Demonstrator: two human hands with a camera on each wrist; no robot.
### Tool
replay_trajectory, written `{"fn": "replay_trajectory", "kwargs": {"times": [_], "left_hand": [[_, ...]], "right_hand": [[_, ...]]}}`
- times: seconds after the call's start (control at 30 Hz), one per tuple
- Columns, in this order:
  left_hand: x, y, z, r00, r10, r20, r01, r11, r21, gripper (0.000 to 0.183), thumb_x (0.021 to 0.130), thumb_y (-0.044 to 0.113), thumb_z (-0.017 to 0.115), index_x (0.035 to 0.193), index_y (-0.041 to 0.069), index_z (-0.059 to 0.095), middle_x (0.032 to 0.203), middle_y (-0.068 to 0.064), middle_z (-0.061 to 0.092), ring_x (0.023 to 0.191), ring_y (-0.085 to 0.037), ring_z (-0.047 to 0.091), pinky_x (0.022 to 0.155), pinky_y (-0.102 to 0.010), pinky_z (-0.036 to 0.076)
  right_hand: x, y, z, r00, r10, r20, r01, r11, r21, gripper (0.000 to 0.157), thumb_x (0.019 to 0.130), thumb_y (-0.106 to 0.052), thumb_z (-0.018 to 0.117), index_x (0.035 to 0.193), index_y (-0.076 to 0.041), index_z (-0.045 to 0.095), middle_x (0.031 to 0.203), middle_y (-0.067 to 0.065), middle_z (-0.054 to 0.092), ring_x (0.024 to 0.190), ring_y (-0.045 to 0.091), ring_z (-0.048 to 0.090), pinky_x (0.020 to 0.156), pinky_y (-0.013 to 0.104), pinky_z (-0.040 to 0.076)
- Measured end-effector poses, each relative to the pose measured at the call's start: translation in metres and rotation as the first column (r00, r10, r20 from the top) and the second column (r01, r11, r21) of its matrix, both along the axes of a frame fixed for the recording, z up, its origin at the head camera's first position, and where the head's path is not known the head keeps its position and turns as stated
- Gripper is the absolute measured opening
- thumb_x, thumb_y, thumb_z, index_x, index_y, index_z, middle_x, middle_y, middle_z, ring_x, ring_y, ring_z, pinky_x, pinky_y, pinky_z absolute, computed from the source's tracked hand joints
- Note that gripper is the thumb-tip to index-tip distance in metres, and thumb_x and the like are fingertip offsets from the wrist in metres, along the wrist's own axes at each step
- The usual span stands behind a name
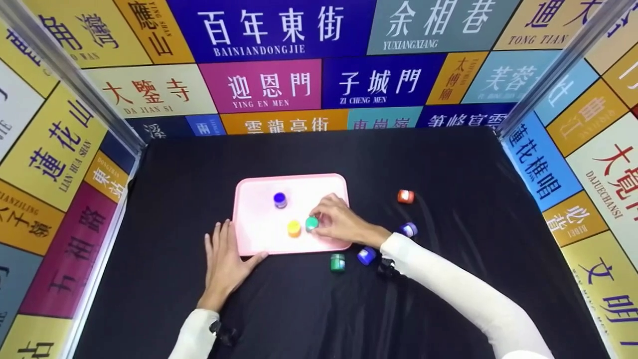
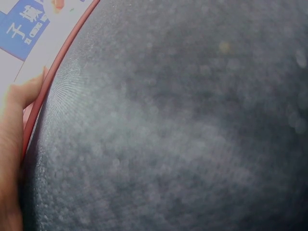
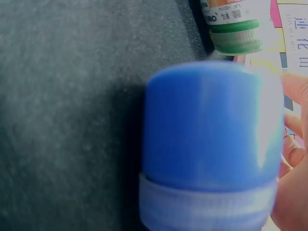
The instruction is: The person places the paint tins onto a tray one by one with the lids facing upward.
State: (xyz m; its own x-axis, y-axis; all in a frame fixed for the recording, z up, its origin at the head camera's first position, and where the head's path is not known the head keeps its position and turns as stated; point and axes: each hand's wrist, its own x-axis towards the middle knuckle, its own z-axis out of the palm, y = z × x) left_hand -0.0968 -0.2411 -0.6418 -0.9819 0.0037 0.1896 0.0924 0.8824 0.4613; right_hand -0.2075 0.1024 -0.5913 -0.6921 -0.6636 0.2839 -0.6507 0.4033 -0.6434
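Note:
My right hand (image 1: 344, 222) pinches a small paint jar with a teal-green top (image 1: 312, 223) between thumb and fingers, at the right part of a pink tray (image 1: 256, 212). Just left of it a yellow paint jar (image 1: 294, 229) stands on the tray, and a dark blue-purple jar (image 1: 280, 200) stands farther back. Whether the teal jar touches the tray, I cannot tell. My left hand (image 1: 225, 264) rests at the tray's near left corner, fingers spread along the left side. Its thumb (image 2: 29, 91) lies against the tray's rim in the left wrist view.
Right of the tray, on the black cloth, lie an orange-red jar (image 1: 405, 196), a purple jar (image 1: 409, 229) and a blue jar (image 1: 366, 256), large in the right wrist view. A green jar (image 1: 337, 263) sits near the tray's front edge. Sign-patterned walls (image 1: 264, 85) surround the table.

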Motion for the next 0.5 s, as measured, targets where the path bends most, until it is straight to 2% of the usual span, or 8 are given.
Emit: {"fn": "replay_trajectory", "kwargs": {"times": [0.23, 0.5], "left_hand": [[0.0, 0.0, -0.002, 1.0, -0.001, -0.021, 0.001, 1.0, -0.006, 0.128, 0.083, 0.072, 0.084, 0.168, -0.009, 0.032, 0.172, -0.032, 0.035, 0.165, -0.05, 0.021, 0.134, -0.068, 0.004], [0.0, 0.0, -0.002, 0.999, -0.002, -0.035, 0.002, 1.0, -0.015, 0.128, 0.083, 0.073, 0.083, 0.167, -0.01, 0.033, 0.171, -0.032, 0.036, 0.164, -0.051, 0.023, 0.133, -0.069, 0.006]], "right_hand": [[-0.004, 0.012, 0.005, 1.0, -0.006, -0.011, 0.006, 0.999, -0.045, 0.034, 0.085, -0.013, 0.09, 0.116, -0.003, 0.08, 0.105, 0.01, 0.075, 0.113, 0.03, 0.056, 0.099, 0.045, 0.046], [-0.01, 0.035, 0.009, 0.999, -0.052, -0.002, 0.052, 0.998, -0.038, 0.036, 0.087, -0.017, 0.091, 0.117, 0.0, 0.079, 0.113, 0.011, 0.076, 0.119, 0.034, 0.056, 0.105, 0.052, 0.042]]}}
